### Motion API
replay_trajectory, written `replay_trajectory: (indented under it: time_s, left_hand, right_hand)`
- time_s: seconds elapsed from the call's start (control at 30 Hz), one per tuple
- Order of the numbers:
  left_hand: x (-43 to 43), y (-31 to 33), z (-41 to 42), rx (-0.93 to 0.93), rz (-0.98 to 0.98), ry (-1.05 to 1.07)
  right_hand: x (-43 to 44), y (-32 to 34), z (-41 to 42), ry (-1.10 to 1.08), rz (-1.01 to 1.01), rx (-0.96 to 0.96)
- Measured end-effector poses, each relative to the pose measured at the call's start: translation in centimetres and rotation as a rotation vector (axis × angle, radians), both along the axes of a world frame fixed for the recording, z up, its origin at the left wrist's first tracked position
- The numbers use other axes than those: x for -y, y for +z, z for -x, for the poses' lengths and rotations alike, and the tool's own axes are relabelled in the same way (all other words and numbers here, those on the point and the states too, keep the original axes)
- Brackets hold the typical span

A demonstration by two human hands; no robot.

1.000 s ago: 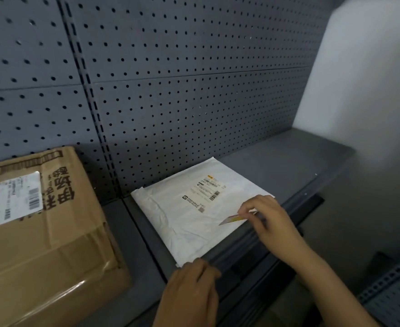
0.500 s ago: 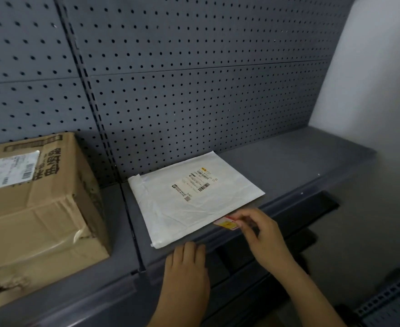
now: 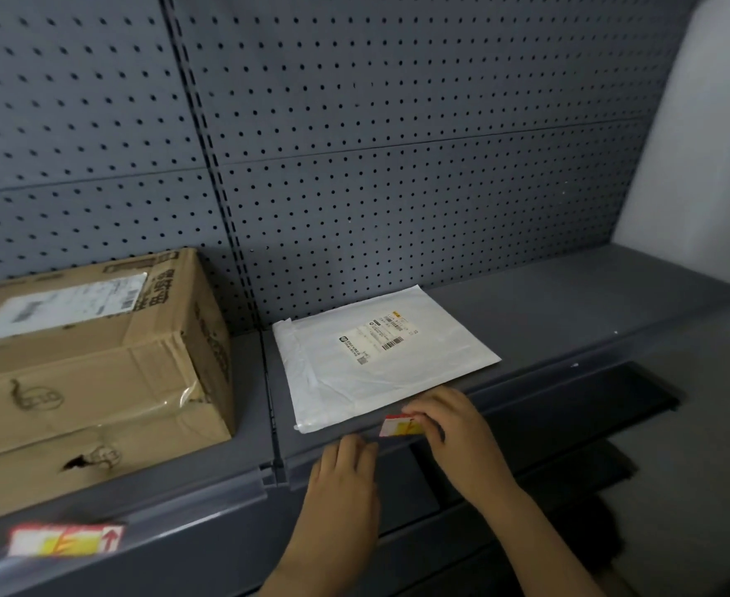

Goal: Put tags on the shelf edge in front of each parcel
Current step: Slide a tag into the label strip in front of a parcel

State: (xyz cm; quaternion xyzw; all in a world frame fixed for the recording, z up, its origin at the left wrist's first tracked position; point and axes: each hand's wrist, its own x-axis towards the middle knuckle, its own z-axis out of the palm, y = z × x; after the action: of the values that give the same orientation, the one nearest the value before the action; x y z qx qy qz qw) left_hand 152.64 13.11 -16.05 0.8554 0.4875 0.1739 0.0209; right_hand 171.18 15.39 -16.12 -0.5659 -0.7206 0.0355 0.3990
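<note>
- The right hand (image 3: 458, 433) pinches a small red, white and yellow tag (image 3: 399, 427) by its right end, thumb and fingers closed on it; this grip presses the tag against the shelf edge (image 3: 527, 381).
- The tag sits just in front of the white parcel (image 3: 380, 359), near that parcel's front edge, and juts out to the left of the grip.
- The left hand (image 3: 346, 471) lies flat with fingers together against the shelf edge, just left of and below the tag, grasping nothing.
- The white parcel lies flat on the grey shelf, its printed label facing up.
- A brown cardboard box (image 3: 92, 364) stands on the shelf to the left, well apart from both hands.
- A second tag (image 3: 66, 539) already sits on the shelf edge in front of the box, blurred.
- A perforated back panel (image 3: 397, 144) rises behind both parcels.
</note>
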Motion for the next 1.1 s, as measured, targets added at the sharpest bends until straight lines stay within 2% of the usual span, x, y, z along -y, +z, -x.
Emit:
replay_trajectory:
  time_s: [0.23,0.53,0.8,1.1]
  left_hand:
    - [0.4,1.7,-0.4,0.195,-0.035,-0.043]
    - [-0.9,1.5,-1.3,0.131,-0.052,-0.039]
    - [-1.3,0.1,-1.4,0.215,-0.037,-0.085]
    - [-1.3,0.0,-1.8,0.175,-0.015,-0.104]
  right_hand:
    - [0.6,0.0,0.3,0.010,0.003,0.017]
    - [1.8,0.2,-0.6,-0.092,0.052,0.001]
    - [1.5,0.0,-0.4,-0.161,0.101,-0.017]
    - [0.1,0.5,-1.6,-0.175,0.125,0.058]
